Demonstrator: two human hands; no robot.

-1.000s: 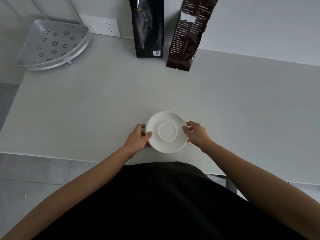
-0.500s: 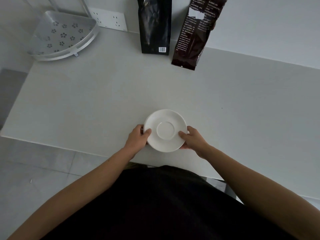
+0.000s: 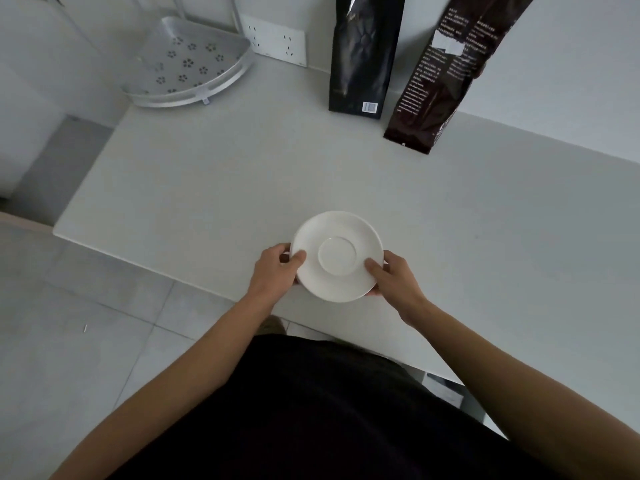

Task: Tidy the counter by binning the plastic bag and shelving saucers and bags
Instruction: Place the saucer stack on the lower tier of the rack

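Observation:
A white saucer [image 3: 337, 256] is held near the front edge of the pale counter [image 3: 207, 188], slightly tilted. My left hand [image 3: 275, 273] grips its left rim with the thumb on top. My right hand [image 3: 394, 280] grips the right rim, thumb on top and fingers underneath. A black bag [image 3: 363, 53] stands against the back wall. Right of it a dark brown bag [image 3: 440, 81] with white print leans on the wall. A perforated metal corner shelf [image 3: 187, 67] sits at the counter's back left.
A white socket plate [image 3: 277, 39] is on the wall between the shelf and the black bag. Grey tiled floor [image 3: 69, 341] lies to the left of and below the counter's edge. The shelf's thin poles rise at the back left.
Both hands have closed further on the saucer and it now seems lifted a little off the counter. The view has shifted left, so the bags and shelf sit further right.

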